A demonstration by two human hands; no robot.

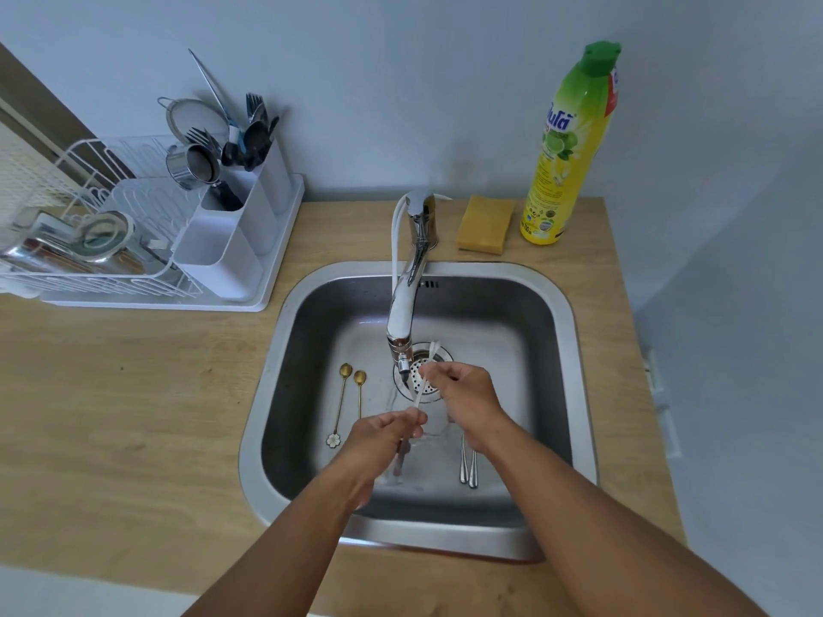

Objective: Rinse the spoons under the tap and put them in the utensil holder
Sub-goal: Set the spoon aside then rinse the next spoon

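Both hands are over the steel sink (574,331), just under the tap (403,313). My left hand (383,434) pinches the lower end of a thin white spoon (422,389). My right hand (463,394) closes on its upper part near the tap's nozzle; the spoon's tip sticks out above the fingers. Two gold spoons (345,396) with a flower end lie on the sink floor at the left. Two silver spoon handles (468,460) lie at the right, partly hidden under my right wrist. The white utensil holder (231,242) stands at the drying rack's right side, with forks and dark utensils in its back compartments.
A white dish rack (111,260) with metal pots and a strainer sits on the wooden counter (133,385) at the left. A yellow sponge (485,222) and a yellow-green dish soap bottle (568,149) stand behind the sink at the right.
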